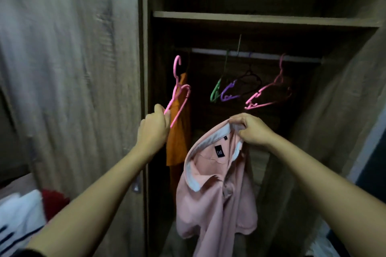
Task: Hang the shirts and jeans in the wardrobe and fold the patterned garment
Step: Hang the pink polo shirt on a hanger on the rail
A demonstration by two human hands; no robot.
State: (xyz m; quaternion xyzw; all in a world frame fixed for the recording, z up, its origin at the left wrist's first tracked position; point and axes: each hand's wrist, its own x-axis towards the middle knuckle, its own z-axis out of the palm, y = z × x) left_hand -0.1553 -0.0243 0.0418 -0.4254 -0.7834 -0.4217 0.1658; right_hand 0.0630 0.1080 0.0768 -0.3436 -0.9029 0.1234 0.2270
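Pink polo shirt with white-edged collar [217, 194]: one item, short-sleeved, dark label inside the neck, front placket visible. It hangs limp below the right hand [250, 129] in front of the open wooden wardrobe [73, 69], not yet on a hanger.

Head view, counted:
- Shirts in hand: one.
- Orange garment [178, 144]: one, hanging inside the wardrobe just beyond the left hand [154, 129]; its hanger cannot be made out.
- Hangers: five. One slim pink plastic hanger [180, 98] is in the left hand, rising above the knuckles with its hook uppermost and below the rail. Four are on the pale metal rail [261, 55], above and beyond the right hand: green hanger [217, 89], purple hanger [228, 94], dark hanger [250, 79], second pink hanger [269, 94].
- Wooden shelf [250, 19]: one, above the rail.
- White cloth with dark stripes [18, 215] and a red item [54, 202]: below the left forearm, blurred.

Hands: both arms bare, reaching forward. The left hand is fisted round the hanger's lower end, back of hand towards the camera. The right hand grips the back of the collar, fingers curled over its edge, wrist bent down.
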